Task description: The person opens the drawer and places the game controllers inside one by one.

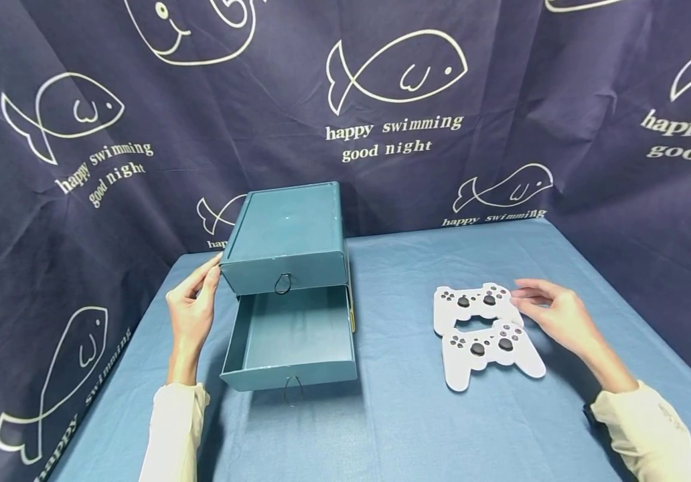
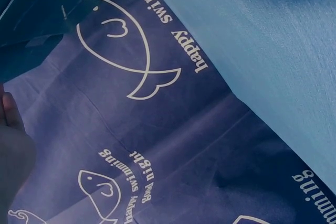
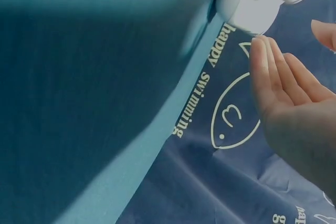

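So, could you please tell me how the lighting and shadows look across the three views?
Head view: bright and fairly even, with a soft shadow below the open lower drawer on the blue tablecloth; left wrist view: dimmer, the left hand dull at the left edge; right wrist view: a broad dark shadow across the tablecloth, and bright highlights on a white game controller.

Small tabletop booth, screened on three sides by hanging dark navy fabric (image 1: 288, 127) printed with white line-drawn fish (image 1: 414, 79) and white lettering (image 1: 396, 135) reading "happy swimming good night". Light-blue, lightly creased cloth (image 1: 412, 422) covers the flat surface. Whether this stands in a home, office or lab cannot be told.
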A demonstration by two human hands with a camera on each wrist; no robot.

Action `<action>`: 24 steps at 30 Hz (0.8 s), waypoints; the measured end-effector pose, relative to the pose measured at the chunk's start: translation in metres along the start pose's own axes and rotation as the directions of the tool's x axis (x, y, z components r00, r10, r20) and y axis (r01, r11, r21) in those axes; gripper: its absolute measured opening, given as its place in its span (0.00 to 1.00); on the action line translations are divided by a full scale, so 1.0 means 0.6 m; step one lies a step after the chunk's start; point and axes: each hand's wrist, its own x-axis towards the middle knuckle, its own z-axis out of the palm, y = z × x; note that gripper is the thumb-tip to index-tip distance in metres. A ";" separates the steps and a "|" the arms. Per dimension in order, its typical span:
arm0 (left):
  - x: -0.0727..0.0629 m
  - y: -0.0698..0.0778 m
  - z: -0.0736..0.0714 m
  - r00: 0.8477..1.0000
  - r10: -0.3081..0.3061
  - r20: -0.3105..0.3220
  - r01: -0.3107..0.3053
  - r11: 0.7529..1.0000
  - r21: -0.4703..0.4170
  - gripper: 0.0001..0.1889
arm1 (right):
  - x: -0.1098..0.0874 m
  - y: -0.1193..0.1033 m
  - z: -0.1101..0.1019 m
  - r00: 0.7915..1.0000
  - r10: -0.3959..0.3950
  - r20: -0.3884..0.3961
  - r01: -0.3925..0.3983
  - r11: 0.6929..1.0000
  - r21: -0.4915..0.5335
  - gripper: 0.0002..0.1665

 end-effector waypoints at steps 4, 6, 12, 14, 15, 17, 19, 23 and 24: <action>0.000 -0.003 0.000 1.000 -0.006 0.004 0.006 1.000 0.000 0.15 | 0.006 0.010 -0.003 0.998 0.023 0.057 -0.023 1.000 -0.002 0.26; 0.000 -0.002 0.000 1.000 -0.004 0.000 0.004 1.000 0.000 0.15 | 0.009 0.015 -0.004 0.996 0.031 0.083 -0.031 1.000 0.000 0.26; -0.001 0.002 0.001 1.000 0.000 -0.007 0.000 1.000 -0.006 0.15 | 0.017 0.027 -0.005 0.987 0.040 0.155 -0.040 0.999 0.000 0.28; -0.001 0.001 0.000 1.000 -0.001 -0.004 0.001 1.000 -0.005 0.15 | 0.020 0.029 -0.005 0.981 0.049 0.188 -0.048 0.999 -0.008 0.29; -0.001 0.001 0.000 1.000 -0.002 -0.005 0.002 1.000 -0.004 0.15 | 0.021 0.029 -0.004 0.977 0.057 0.207 -0.057 0.998 -0.007 0.30; -0.001 -0.002 0.000 1.000 -0.003 -0.004 0.003 1.000 -0.001 0.15 | 0.023 0.029 -0.003 0.969 0.077 0.237 -0.077 0.997 -0.008 0.32; 0.000 0.001 0.001 1.000 -0.002 -0.005 0.002 1.000 -0.001 0.15 | 0.024 0.028 -0.003 0.960 0.095 0.263 -0.097 0.995 -0.007 0.34; 0.000 0.005 0.002 1.000 0.006 -0.009 -0.006 1.000 0.001 0.15 | 0.025 0.026 -0.001 0.946 0.123 0.299 -0.127 0.992 -0.005 0.37; 0.000 0.006 0.002 1.000 0.007 -0.010 -0.007 1.000 -0.001 0.15 | 0.025 0.026 -0.001 0.942 0.127 0.310 -0.134 0.991 0.002 0.37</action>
